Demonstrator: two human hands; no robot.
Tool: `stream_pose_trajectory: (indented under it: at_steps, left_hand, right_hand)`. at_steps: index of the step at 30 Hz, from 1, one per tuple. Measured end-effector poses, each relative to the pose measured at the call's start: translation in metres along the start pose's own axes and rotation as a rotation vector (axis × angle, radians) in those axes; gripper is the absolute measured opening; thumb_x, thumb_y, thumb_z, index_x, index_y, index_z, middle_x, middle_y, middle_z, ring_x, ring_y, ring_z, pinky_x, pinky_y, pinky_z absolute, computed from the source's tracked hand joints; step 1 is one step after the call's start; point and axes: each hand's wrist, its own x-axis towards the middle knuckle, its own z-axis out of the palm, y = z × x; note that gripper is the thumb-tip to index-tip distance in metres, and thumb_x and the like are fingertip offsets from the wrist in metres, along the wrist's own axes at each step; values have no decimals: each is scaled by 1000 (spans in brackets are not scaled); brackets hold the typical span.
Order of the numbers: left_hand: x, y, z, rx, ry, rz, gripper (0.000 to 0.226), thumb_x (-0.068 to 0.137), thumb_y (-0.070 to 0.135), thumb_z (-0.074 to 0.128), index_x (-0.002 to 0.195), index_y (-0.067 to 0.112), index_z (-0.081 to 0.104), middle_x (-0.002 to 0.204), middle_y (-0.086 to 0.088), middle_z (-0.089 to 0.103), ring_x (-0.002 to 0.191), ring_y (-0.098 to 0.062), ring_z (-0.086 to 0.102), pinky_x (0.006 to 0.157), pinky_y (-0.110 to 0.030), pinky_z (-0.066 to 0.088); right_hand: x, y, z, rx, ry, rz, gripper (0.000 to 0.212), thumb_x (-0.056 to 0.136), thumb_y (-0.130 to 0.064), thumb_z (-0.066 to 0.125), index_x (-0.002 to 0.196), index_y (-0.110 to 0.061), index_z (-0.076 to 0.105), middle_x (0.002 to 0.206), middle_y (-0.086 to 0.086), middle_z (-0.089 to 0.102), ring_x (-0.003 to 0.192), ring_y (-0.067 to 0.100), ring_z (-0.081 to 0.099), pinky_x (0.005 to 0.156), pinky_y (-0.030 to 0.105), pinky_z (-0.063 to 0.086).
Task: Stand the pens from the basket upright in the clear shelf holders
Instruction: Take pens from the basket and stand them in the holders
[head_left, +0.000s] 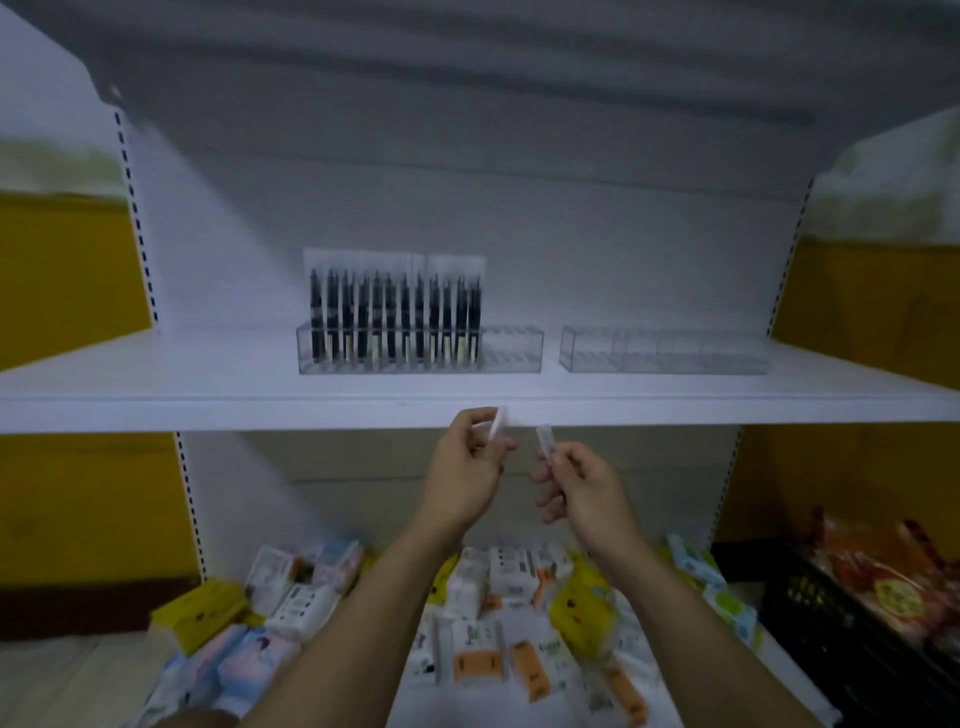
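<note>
Left hand (467, 462) pinching pale packet (497, 423) at shelf edge (260, 415), right hand (582, 486) pinching second packet (545, 441), black pens (395, 322) upright in clear holder (511, 356), second holder (665, 353) at its 3 o'clock

No text, brand or number can be read anywhere. Printing is seen on the white and orange packets (475, 657) on the near lower shelf, on the yellow packs (200, 610) at the left and on the red packets (883, 577) in the black crate (810, 613) at the right, but it is blurred. Pale labels on the pens (395, 317) in the far clear holder (415, 364) are too small.
</note>
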Motion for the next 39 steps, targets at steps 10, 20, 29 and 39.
stream_pose_trajectory:
  at_steps: [10, 20, 29, 39]
  left_hand:
    - [45, 72, -8, -105, -50, 106, 28, 96, 10, 55, 124, 14, 57, 96, -10, 70, 78, -16, 72, 71, -30, 59]
    - [121, 119, -13, 153, -39, 296, 25, 92, 18, 62, 112, 33, 60, 99, 5, 71, 87, -5, 68, 77, -24, 57]
    - [190, 140, -14, 383, 68, 474, 23, 89, 18, 66, 109, 30, 62, 100, 8, 67, 89, -1, 64, 75, -14, 52]
    - [225, 110, -21, 560, 100, 432, 19, 88, 20, 68, 105, 27, 65, 94, 7, 68, 82, -1, 65, 64, -11, 50]
  right_hand:
    - [47, -72, -1, -62, 88, -255, 19, 96, -32, 57, 89, -20, 69, 59, -9, 58, 55, 11, 54, 56, 33, 51]
    - [124, -111, -9, 42, 118, -334, 8, 93, -21, 62, 91, -15, 67, 86, -4, 69, 82, 9, 64, 77, 23, 51]
    - [192, -132, -6, -14, 185, -490, 37, 89, -15, 66, 116, -38, 55, 79, -5, 61, 79, 13, 63, 76, 37, 58]
    - [237, -115, 21, -15, 213, -494, 26, 88, -15, 69, 107, -30, 60, 78, -7, 60, 71, 8, 60, 72, 44, 58]
